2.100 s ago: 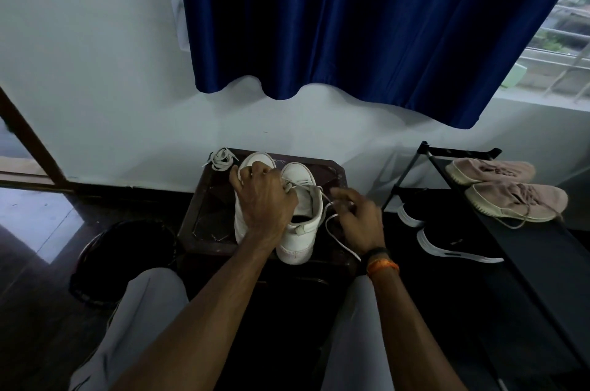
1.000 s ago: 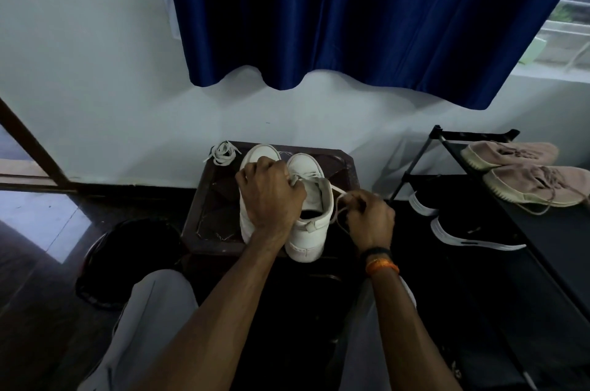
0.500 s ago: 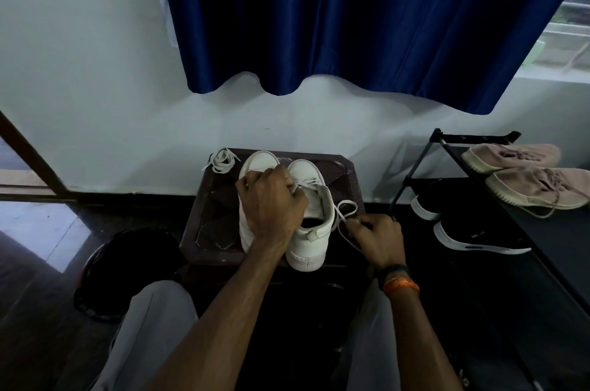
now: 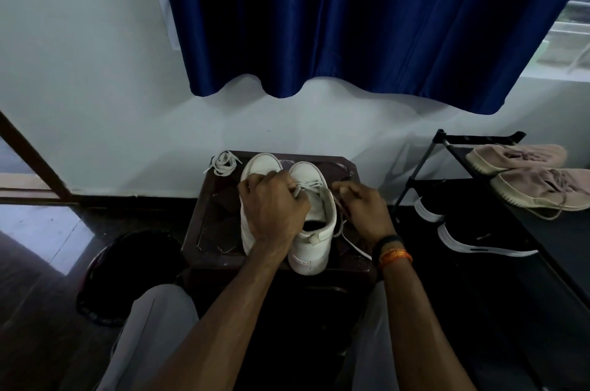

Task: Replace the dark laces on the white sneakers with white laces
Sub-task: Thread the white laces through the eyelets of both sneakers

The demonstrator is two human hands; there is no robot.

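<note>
Where flat woven lace (image 4: pixel 306 183) crosses, smooth sneaker (image 4: pixel 314 218).

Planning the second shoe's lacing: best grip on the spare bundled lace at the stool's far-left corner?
Pinch the spare lace bundle across its gathered middle, coming from above with the left hand. It lies flat in a loose coil on the stool corner, ends splayed outward, so the middle probably lifts the whole coil at once. The left sneaker sits close on its right; approach from the open left side.
</note>
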